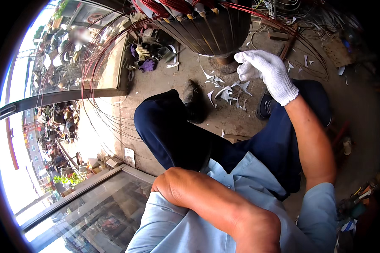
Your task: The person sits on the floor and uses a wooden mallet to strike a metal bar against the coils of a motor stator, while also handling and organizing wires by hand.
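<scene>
Curling near a dark ribbed drum (211, 34), the white-knit-gloved right hand (264, 71) hides whether it grips anything. The left hand's unseen.

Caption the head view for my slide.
Gloved right hand near a dark cylinder with red wires, white scraps on the floor.

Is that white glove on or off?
On: the white glove covers the right hand, and its cuff ends where the bare forearm begins.
</scene>
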Motion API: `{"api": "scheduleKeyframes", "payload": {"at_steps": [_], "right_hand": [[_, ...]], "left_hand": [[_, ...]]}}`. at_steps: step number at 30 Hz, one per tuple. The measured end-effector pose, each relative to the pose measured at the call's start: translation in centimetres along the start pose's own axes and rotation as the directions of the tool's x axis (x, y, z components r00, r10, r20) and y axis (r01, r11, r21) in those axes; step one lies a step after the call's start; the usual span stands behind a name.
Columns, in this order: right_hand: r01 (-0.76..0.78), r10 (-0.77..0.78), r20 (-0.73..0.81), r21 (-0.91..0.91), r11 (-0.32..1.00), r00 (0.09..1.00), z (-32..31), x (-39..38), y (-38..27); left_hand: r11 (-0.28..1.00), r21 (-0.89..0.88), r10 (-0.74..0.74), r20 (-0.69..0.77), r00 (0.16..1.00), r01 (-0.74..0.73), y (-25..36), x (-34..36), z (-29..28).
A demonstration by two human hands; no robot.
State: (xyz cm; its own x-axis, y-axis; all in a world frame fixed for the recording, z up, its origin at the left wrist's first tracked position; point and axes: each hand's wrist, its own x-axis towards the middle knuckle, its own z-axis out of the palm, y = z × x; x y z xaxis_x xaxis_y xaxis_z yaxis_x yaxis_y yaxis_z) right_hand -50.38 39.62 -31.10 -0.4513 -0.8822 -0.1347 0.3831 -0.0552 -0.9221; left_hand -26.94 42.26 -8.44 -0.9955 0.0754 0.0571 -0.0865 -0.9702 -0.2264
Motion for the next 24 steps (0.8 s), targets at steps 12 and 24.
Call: {"api": "scheduleKeyframes", "payload": {"at_steps": [12,24], "right_hand": [[0.002,-0.002,-0.015,0.002,1.0,1.0,0.3,-0.2,-0.1],[0.046,-0.047,-0.005,-0.119,0.992,0.999,0.1,-0.1,0.6]], "left_hand": [[0.827,0.366,-0.531,0.263,0.806,0.426,5.8,4.5,-1.6],[0.993,0.113,-0.05,0.65,0.758,-0.031,-1.3,-0.8,-8.5]]}}
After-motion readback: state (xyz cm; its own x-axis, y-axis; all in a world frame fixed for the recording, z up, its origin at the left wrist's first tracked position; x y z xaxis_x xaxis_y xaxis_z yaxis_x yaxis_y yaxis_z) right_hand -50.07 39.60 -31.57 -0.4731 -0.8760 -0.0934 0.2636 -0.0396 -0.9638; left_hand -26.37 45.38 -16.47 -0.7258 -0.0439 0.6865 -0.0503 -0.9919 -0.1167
